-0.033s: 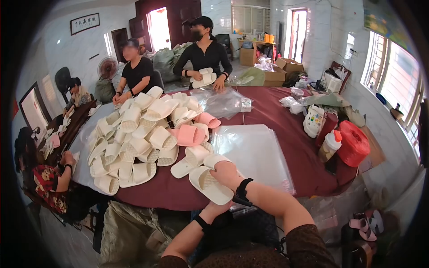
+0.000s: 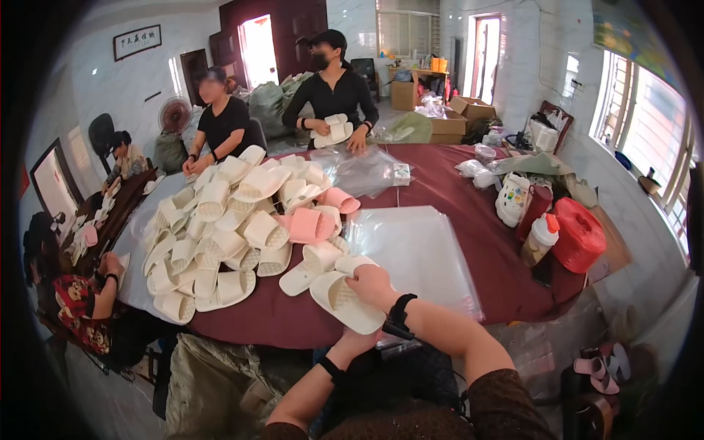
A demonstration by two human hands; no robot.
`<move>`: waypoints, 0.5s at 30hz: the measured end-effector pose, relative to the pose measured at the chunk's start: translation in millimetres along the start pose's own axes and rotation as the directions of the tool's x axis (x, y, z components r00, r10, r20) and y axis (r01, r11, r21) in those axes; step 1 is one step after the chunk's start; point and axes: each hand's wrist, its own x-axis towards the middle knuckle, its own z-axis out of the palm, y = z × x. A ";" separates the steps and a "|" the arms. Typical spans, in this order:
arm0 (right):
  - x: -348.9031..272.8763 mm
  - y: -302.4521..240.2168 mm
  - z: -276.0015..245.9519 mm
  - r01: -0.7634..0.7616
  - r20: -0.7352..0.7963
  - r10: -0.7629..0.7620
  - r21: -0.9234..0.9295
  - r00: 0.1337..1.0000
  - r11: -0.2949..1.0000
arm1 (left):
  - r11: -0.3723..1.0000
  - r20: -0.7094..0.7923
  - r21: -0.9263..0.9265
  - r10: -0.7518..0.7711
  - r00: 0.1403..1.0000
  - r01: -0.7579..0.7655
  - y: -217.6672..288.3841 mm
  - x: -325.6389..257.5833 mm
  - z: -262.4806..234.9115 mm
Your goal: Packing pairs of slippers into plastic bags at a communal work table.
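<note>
A cream slide slipper (image 2: 334, 297) is held at the table's near edge, its open side facing up. My right hand (image 2: 372, 286) has its thumb at the strap and closes on the slipper's side. Under the near end of the sole, my left hand (image 2: 358, 342) grips it, with its fingers mostly hidden. A second cream slipper (image 2: 357, 264) shows just behind my right hand; whether that hand also holds it, I cannot tell. Left of these, one more cream slipper (image 2: 297, 281) rests on the table. A stack of clear plastic bags (image 2: 411, 242) lies beyond my right hand.
A heap of cream slippers (image 2: 213, 242) with a few pink slippers (image 2: 312, 225) covers the left of the maroon-covered table (image 2: 447, 180). A bottle (image 2: 541, 240) and a red twine roll (image 2: 579, 235) stand at right. Across the table, a co-worker (image 2: 331, 95) holds slippers; others sit leftward.
The view has shifted very slightly. My hands keep the same hold on the slipper.
</note>
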 end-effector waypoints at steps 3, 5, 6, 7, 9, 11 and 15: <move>8.1 25.7 -22.8 -0.135 -0.247 0.154 0.090 0.957 0.987 | 0.979 -0.250 -0.110 0.137 0.958 -0.169 29.3 9.5 -32.2; 9.5 47.9 -50.2 -0.169 -0.386 0.243 0.216 0.890 0.962 | 0.983 -0.024 -0.169 -0.081 0.996 0.076 36.2 8.6 -41.9; 6.1 59.4 -64.9 -0.178 -0.445 0.279 0.255 0.851 0.950 | 0.995 -0.209 -0.091 0.017 0.978 -0.037 37.4 9.3 -41.7; -1.3 68.8 -78.4 -0.166 -0.504 0.264 0.232 0.822 0.959 | 0.994 -0.207 -0.100 0.017 0.978 -0.038 37.1 9.7 -42.5; -23.0 79.4 -101.0 -0.157 -0.551 0.245 0.203 0.798 0.966 | 0.930 -0.117 -0.362 -0.109 0.987 0.060 33.4 7.4 -42.1; -48.2 78.7 -118.4 -0.165 -0.550 0.213 0.137 0.807 0.977 | 0.988 -0.151 -0.151 0.021 0.988 -0.044 11.5 6.4 -22.2; -90.2 93.1 -106.3 -0.165 -0.484 0.157 0.027 0.861 0.986 | 0.997 -0.063 0.066 -0.020 0.998 0.025 15.8 20.7 -14.2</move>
